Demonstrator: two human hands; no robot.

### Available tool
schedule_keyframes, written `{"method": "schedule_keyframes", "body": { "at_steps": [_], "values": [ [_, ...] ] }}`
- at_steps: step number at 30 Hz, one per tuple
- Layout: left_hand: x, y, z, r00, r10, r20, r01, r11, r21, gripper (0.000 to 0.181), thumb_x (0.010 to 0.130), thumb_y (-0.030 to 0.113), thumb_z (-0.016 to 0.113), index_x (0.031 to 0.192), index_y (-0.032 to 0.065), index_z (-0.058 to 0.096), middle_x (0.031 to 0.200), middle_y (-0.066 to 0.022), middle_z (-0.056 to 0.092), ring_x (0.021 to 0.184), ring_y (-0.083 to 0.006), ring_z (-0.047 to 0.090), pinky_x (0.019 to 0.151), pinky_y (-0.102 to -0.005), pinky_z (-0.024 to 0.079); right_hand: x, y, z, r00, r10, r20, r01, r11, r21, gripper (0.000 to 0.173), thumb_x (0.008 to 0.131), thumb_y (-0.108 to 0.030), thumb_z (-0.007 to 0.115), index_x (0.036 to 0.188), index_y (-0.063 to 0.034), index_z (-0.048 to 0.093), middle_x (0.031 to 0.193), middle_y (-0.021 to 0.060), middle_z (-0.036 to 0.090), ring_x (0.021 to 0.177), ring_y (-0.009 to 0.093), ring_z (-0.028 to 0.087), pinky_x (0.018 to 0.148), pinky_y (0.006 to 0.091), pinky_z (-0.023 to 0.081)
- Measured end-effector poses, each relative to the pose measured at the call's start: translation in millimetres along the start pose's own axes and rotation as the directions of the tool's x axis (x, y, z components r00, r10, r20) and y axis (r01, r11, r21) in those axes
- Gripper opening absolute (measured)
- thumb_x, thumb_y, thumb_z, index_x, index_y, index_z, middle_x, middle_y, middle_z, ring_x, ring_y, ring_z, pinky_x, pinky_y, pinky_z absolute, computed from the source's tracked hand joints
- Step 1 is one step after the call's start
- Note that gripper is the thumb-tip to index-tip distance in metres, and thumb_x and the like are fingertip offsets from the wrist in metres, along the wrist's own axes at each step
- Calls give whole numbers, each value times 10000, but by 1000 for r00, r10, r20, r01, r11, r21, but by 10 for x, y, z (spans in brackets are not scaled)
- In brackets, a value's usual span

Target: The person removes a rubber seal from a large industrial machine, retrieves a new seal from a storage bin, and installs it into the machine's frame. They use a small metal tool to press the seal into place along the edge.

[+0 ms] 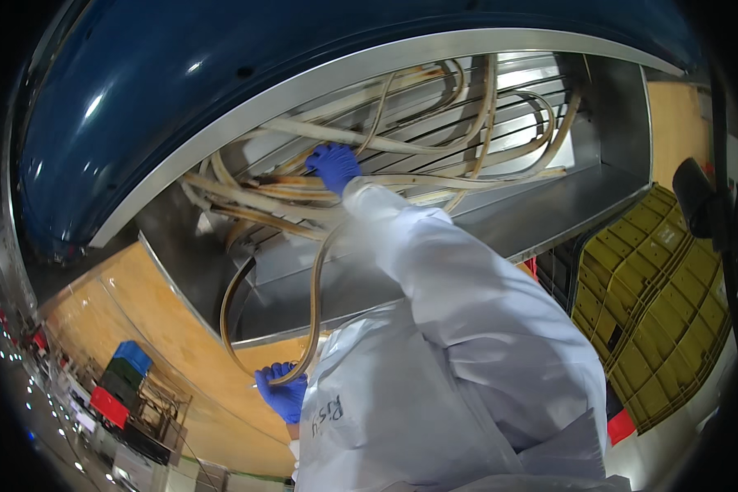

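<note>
A stainless-steel trough [492,221] with a slatted bottom lies before me, holding several long, pale, brown-stained flexible strips [406,144] in tangled loops. In blue gloves, my left hand [283,388] is outside the trough at the lower left, closed around one brownish strip [315,289]. That strip bends up from the hand in a loop over the trough's near wall. My right hand [335,167] reaches into the trough, its fingers curled down among the strips near the slats. Whether it grips one is hidden by the back of the glove.
A shiny dark blue curved cover [160,92] with a metal rim overhangs the trough's far side. Yellow-green ribbed plastic crates [646,307] stand at the right. Orange-tan panelling [178,344] is at the left, with blue, green and red crates [109,406] beyond it.
</note>
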State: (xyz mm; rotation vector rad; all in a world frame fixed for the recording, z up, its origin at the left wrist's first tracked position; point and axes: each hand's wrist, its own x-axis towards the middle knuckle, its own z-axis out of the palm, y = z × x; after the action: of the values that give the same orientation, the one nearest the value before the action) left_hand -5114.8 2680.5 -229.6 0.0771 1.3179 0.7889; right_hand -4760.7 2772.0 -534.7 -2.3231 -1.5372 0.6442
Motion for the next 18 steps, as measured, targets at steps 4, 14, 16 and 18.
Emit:
{"method": "schedule_keyframes", "body": {
  "at_steps": [4,14,16,18],
  "values": [
    [63,167,-213,989,-48,138,36,996,86,339,1012,421,468,823,164,579,794,0,517,915,-232,601,726,-480,543,217,12,-30,1000,-24,8,25,991,-128,191,781,-240,704,967,-221,669,1012,19,633,896,248,658,715,412,530],
    [19,114,112,989,64,-131,-35,977,209,282,960,394,578,792,169,557,748,-1,540,755,-220,606,651,-438,529,309,143,-313,997,-44,-57,50,992,116,171,853,-241,614,947,-108,666,920,112,688,864,284,687,703,421,534],
    [15,126,163,993,43,-112,-19,978,206,292,957,390,585,777,166,534,746,2,524,751,-212,593,634,-430,526,283,307,-351,951,309,27,-244,691,680,176,881,-245,581,948,-102,657,924,131,693,831,330,677,716,433,529],
    [-14,130,230,987,30,-158,-3,986,166,297,956,385,588,771,165,514,747,5,510,752,-206,579,622,-422,523,236,577,-468,974,198,-114,-139,909,393,185,888,-266,601,1006,-130,642,929,146,685,881,354,660,764,450,520]
  ]
}}
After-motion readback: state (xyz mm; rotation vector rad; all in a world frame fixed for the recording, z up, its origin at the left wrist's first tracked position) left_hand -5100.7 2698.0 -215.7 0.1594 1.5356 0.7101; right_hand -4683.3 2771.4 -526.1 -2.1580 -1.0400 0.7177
